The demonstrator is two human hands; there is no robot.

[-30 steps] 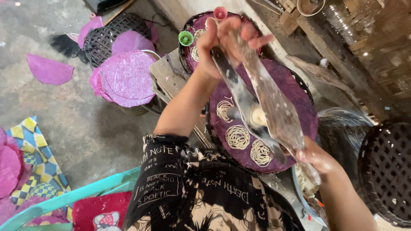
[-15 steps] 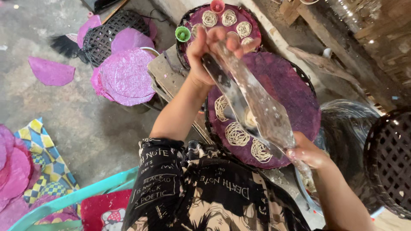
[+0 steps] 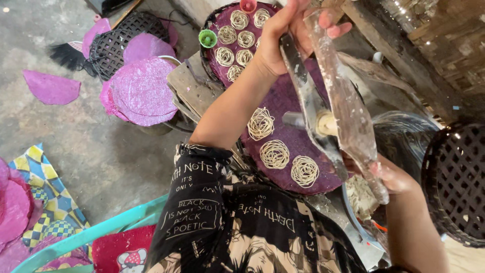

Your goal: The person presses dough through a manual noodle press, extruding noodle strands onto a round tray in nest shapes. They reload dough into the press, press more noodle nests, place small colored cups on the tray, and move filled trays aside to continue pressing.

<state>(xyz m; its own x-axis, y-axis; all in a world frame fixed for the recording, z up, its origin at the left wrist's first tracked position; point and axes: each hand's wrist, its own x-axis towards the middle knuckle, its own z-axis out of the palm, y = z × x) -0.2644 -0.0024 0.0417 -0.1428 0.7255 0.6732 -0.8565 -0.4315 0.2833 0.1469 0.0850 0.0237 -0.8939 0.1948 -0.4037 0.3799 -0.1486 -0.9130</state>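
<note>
My left hand (image 3: pixel 288 35) grips the far ends of a long two-handled metal noodle press (image 3: pixel 328 116), held slanted above a round purple mat (image 3: pixel 295 139). My right hand (image 3: pixel 391 177) holds the near ends at the lower right. A pale lump of dough shows at the press's middle. Three coiled noodle nests (image 3: pixel 275 154) lie on the mat under the press. Behind it, a second purple-lined tray (image 3: pixel 220 14) carries several more nests.
A stack of purple mats (image 3: pixel 141 91) sits on the left beside a black woven basket (image 3: pixel 116 40). A green cap (image 3: pixel 207 38) lies by the far tray. Another black basket (image 3: pixel 454 177) is at right. A teal tub rim (image 3: pixel 101 232) and a patterned cloth (image 3: pixel 45 197) are lower left.
The view has tilted and drawn closer, bringing more of the far tray of nests into sight. Both hands stay on the press above the same three nests.
</note>
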